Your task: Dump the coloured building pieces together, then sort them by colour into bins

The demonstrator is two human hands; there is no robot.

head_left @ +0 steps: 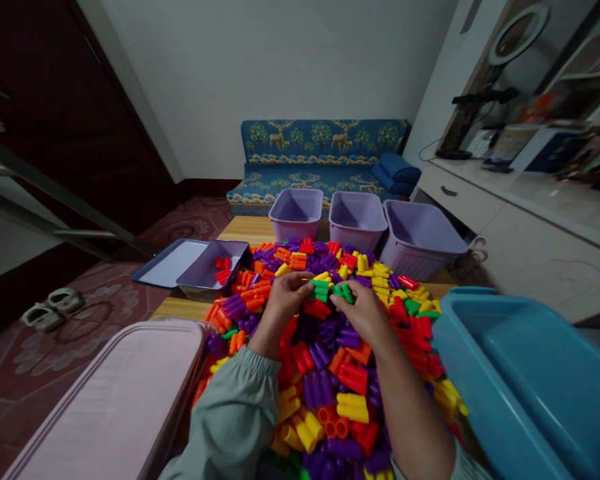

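My left hand (286,300) is closed on a green plastic toy block (319,290) made of joined tubes. Close beside it, my right hand (363,308) grips another green block (343,292) between thumb and fingers. A small gap shows between the two green pieces. Both hands are above a large heap of similar blocks in purple, red, orange and yellow. Just under the left hand's piece lies a red block (317,308). Nearer to me are a purple block (319,389) and a yellow block (353,407).
Three lilac bins (300,227) stand behind the heap. At left is a tin box (211,270) with red blocks inside, its lid (167,261) beside it. A pink lidded box (115,393) lies front left, a blue tub (535,373) at right. A patterned sofa (310,177) is beyond.
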